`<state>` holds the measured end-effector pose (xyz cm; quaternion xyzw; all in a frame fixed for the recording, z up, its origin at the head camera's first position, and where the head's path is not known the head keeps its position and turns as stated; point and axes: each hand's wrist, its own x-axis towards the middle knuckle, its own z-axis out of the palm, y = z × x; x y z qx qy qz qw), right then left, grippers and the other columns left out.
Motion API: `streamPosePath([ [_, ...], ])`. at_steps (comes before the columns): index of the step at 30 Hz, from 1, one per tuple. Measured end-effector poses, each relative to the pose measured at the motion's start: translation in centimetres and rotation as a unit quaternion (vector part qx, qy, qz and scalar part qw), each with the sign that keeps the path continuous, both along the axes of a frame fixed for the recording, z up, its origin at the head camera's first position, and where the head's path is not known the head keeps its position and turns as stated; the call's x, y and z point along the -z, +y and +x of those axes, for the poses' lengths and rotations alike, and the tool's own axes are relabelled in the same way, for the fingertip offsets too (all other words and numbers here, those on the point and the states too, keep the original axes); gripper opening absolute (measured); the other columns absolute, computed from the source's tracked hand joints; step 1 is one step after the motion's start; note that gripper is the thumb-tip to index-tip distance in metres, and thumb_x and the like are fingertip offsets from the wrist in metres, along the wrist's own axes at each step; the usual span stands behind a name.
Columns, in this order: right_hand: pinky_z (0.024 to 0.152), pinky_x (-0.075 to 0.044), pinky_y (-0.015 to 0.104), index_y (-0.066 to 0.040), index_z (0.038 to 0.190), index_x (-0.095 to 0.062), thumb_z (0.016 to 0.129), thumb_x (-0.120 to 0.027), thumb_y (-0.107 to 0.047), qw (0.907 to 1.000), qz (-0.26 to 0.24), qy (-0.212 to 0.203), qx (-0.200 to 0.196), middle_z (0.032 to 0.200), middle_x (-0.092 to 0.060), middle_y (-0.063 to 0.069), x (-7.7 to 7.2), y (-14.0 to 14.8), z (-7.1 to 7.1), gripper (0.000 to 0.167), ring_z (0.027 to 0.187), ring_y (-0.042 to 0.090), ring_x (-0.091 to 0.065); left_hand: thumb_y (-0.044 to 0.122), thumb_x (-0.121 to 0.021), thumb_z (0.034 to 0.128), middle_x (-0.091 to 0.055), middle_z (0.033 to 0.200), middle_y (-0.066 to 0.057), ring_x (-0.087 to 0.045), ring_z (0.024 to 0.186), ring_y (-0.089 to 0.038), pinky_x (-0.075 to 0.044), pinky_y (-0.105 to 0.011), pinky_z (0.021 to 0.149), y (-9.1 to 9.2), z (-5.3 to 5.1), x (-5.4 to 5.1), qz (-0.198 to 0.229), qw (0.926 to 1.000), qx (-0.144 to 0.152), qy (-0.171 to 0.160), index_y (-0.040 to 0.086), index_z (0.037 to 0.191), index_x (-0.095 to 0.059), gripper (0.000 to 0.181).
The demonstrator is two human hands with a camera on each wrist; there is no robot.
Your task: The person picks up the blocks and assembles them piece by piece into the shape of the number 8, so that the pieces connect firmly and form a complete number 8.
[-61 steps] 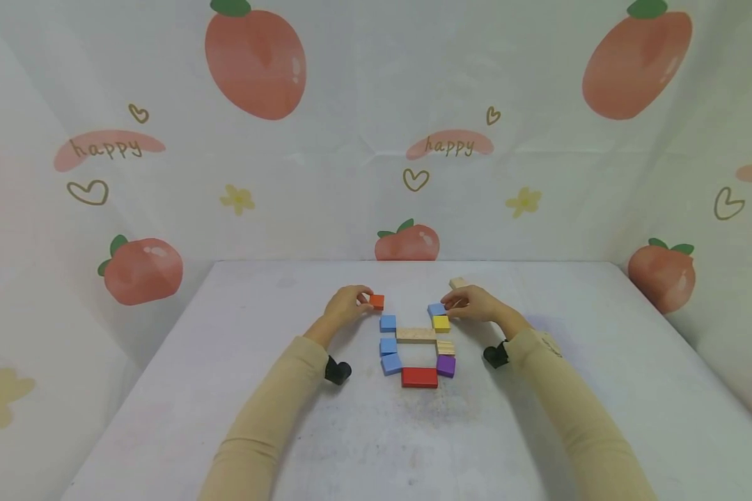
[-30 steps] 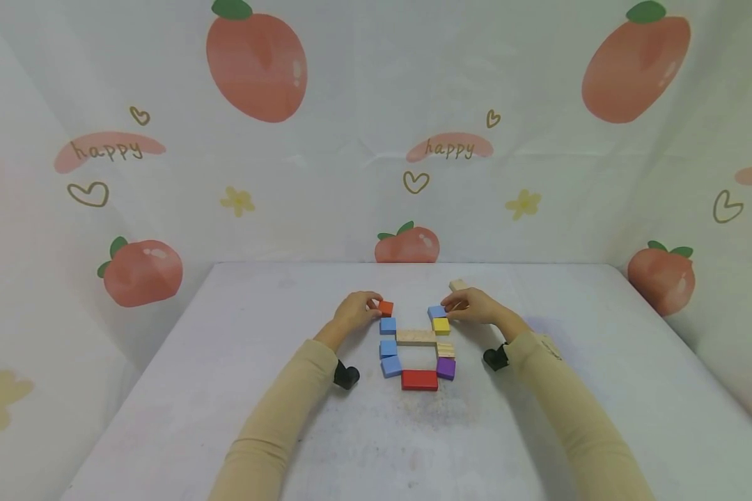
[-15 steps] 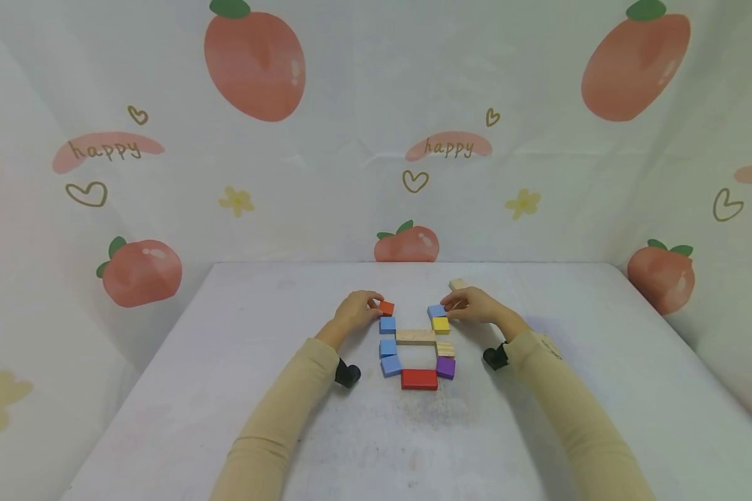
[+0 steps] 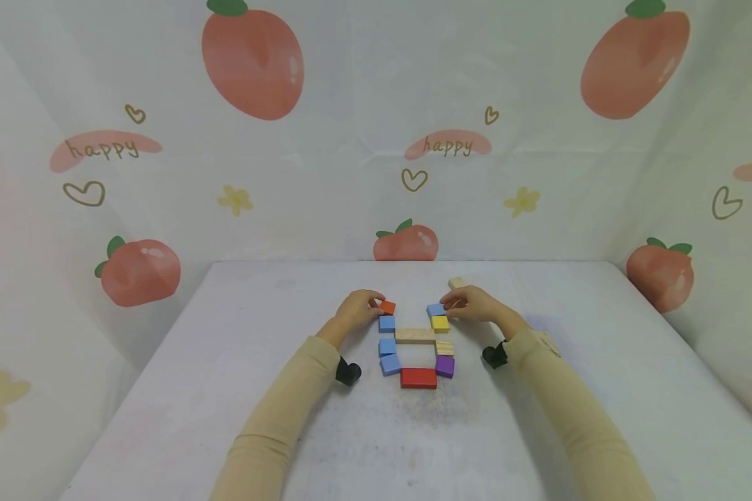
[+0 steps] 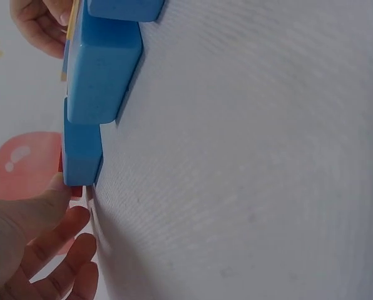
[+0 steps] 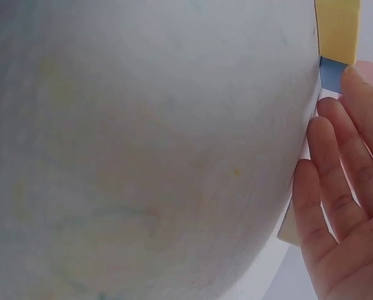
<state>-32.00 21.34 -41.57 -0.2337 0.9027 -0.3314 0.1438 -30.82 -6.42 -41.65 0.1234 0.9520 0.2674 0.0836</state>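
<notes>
An orange-red block (image 4: 388,307) sits slightly turned at the far end of the left row, its edge pinched between thumb and fingers of my left hand (image 4: 354,311). Just nearer is a blue block (image 4: 386,323), large in the left wrist view. Across from it, my right hand (image 4: 473,304) holds the right side of another blue block (image 4: 435,309), behind a yellow block (image 4: 440,323). In the right wrist view the thumb (image 6: 358,84) meets that blue block, partly hiding it. A plain wooden plank (image 4: 415,336) lies between the two rows.
Nearer me, two more blue blocks (image 4: 390,364), a long red block (image 4: 418,378), a purple block (image 4: 445,366) and a ridged wooden block (image 4: 444,348) curve round the front. A loose wooden block (image 4: 455,283) lies behind my right hand on the white table (image 4: 163,417).
My left hand has brought the orange-red block rightward and slightly nearer, behind the left row, and then adjusted it a little. My right hand has stayed at the far blue block.
</notes>
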Motion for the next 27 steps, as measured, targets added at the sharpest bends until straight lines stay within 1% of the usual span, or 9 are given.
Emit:
streamPosePath([
  [7, 0.087, -0.053, 0.039, 0.003, 0.115, -0.061, 0.088, -0.063, -0.01, 1.0, -0.002, -0.002, 0.0, 0.108, -0.065, 0.021, -0.1, -0.1, 0.02, 0.03, 0.101, 0.031, -0.062, 0.015, -0.061, 0.0899, -0.064, 0.104, -0.011, -0.054, 0.089, -0.021, -0.049, -0.033, 0.084, -0.05, -0.11, 0.12, -0.009, 0.9999, 0.009, 0.003, 0.011, 0.123, -0.061, 0.033],
  [12, 0.087, -0.053, 0.039, 0.003, 0.115, -0.061, 0.088, -0.063, -0.01, 1.0, -0.001, 0.0, -0.001, 0.108, -0.065, 0.02, -0.1, -0.12, -0.02, 0.03, 0.1, 0.031, -0.062, 0.014, -0.06, 0.0902, -0.064, 0.105, -0.011, -0.056, 0.092, -0.021, -0.049, -0.034, 0.087, -0.12, -0.12, 0.05, -0.012, 0.9997, 0.017, 0.009, 0.01, 0.121, -0.062, 0.031],
  [15, 0.087, -0.053, 0.039, 0.003, 0.115, -0.061, 0.088, -0.063, -0.01, 1.0, -0.001, 0.0, -0.001, 0.108, -0.066, 0.02, -0.03, -0.09, -0.06, 0.03, 0.1, 0.031, -0.062, 0.013, -0.059, 0.0906, -0.064, 0.107, -0.013, -0.056, 0.094, -0.022, -0.048, -0.035, 0.089, -0.17, -0.06, -0.05, -0.005, 0.9999, 0.015, 0.002, 0.009, 0.121, -0.062, 0.031],
  [19, 0.087, -0.053, 0.038, 0.001, 0.115, -0.061, 0.088, -0.063, -0.011, 1.0, 0.002, -0.001, 0.002, 0.108, -0.066, 0.019, 0.09, -0.12, -0.11, 0.03, 0.1, 0.03, -0.062, 0.012, -0.058, 0.0914, -0.063, 0.109, -0.013, -0.055, 0.096, -0.023, -0.047, -0.036, 0.091, -0.28, 0.13, -0.18, 0.01, 0.9999, 0.005, -0.012, 0.009, 0.122, -0.061, 0.031],
  [23, 0.088, -0.052, 0.039, 0.001, 0.115, -0.061, 0.088, -0.063, -0.012, 1.0, 0.002, -0.003, 0.003, 0.109, -0.065, 0.019, 0.12, -0.12, -0.03, 0.03, 0.101, 0.029, -0.062, 0.014, -0.058, 0.0918, -0.063, 0.11, -0.013, -0.055, 0.101, -0.024, -0.046, -0.037, 0.094, -0.49, 0.28, -0.16, 0.012, 0.9999, 0.004, -0.004, 0.009, 0.121, -0.061, 0.03],
  [27, 0.089, -0.052, 0.04, 0.002, 0.115, -0.061, 0.088, -0.063, -0.012, 1.0, 0.003, -0.004, 0.004, 0.109, -0.065, 0.02, 0.07, -0.08, 0.05, 0.031, 0.101, 0.03, -0.062, 0.015, -0.058, 0.0916, -0.064, 0.108, -0.013, -0.056, 0.102, -0.024, -0.046, -0.038, 0.094, -0.61, 0.29, 0.01, 0.011, 0.9999, 0.006, 0.006, 0.009, 0.119, -0.062, 0.028],
])
